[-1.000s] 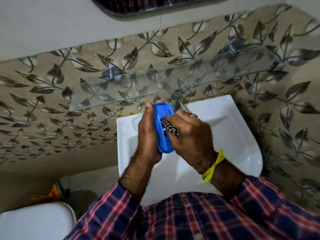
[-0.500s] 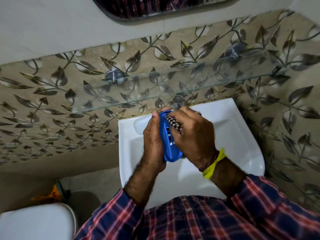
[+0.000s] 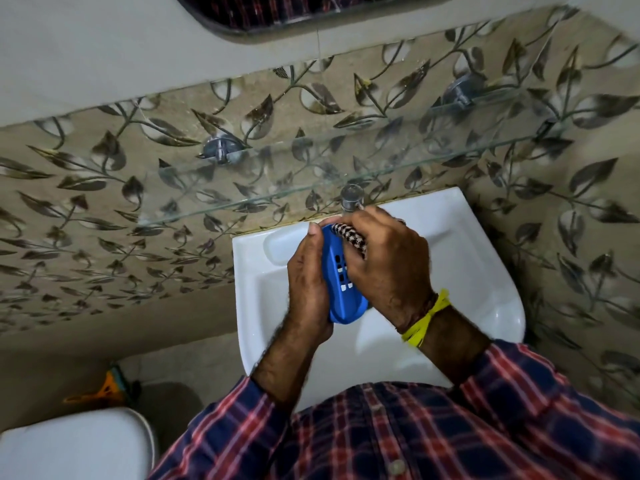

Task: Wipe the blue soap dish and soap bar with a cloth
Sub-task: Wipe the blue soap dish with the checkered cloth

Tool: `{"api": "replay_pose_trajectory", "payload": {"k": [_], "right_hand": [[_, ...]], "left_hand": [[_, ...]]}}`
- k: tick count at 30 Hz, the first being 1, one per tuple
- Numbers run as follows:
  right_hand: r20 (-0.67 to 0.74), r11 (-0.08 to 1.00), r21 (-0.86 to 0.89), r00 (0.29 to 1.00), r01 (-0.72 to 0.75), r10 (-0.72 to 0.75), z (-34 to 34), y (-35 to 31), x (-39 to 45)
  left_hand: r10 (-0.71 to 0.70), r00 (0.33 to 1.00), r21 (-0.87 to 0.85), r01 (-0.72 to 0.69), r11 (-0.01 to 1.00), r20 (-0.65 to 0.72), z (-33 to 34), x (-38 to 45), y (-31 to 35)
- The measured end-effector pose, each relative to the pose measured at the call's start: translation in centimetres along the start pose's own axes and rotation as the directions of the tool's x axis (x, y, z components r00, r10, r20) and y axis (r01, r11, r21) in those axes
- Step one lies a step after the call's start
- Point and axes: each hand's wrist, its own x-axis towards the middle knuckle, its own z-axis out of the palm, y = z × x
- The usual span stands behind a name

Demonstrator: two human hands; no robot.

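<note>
Task looks mid-way on the dish, as far as this view shows; the blue plastic soap dish with slotted drain holes (image 3: 341, 275) is off any surface and held up on edge over the white ceramic wash basin (image 3: 485, 271), its slotted face turned toward your right hand; the soap bar is not visible anywhere here, so I judge the bar wipe is still to do; can't tell how much of the dish is already clean.

Grips: your left hand (image 3: 306, 282) is curled round the dish from the left side, thumb tip at its top edge, palm against its back; closed on it and carrying it. Your right hand (image 3: 388, 268) has fingers curled round the black-and-white checked cloth (image 3: 349, 235), a wad of which sticks out at the fingertips and presses on the dish's upper end; closed on the cloth, not on the dish itself.

Everything sits just below the clear glass wall shelf (image 3: 311, 178), with the chrome tap (image 3: 351, 199) right behind your right knuckles; mind the clearance.
</note>
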Motion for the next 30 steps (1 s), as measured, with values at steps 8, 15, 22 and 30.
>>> {"api": "replay_pose_trajectory", "payload": {"k": [8, 15, 22, 30], "right_hand": [[0.057, 0.998, -0.008, 0.996, -0.068, 0.068, 0.7, 0.6, -0.2], [0.079, 0.998, -0.058, 0.996, -0.024, 0.029, 0.7, 1.2, -0.1], [0.193, 0.999, -0.037, 0.981, 0.009, -0.001, 0.3, 1.7, -1.5], [0.155, 0.999, -0.022, 0.988, 0.027, -0.023, 0.1, 1.9, -0.2]], "left_hand": [[0.014, 0.999, -0.009, -0.013, 1.0, 0.034, -0.9, 0.8, 0.7], [0.021, 0.999, 0.042, -0.022, 0.999, 0.027, -1.2, 1.2, 0.9], [-0.011, 0.999, -0.013, 0.011, 1.0, 0.037, -1.2, 1.4, 0.9], [-0.051, 0.998, -0.007, 0.051, 0.999, 0.025, -0.9, 1.2, 0.3]]}}
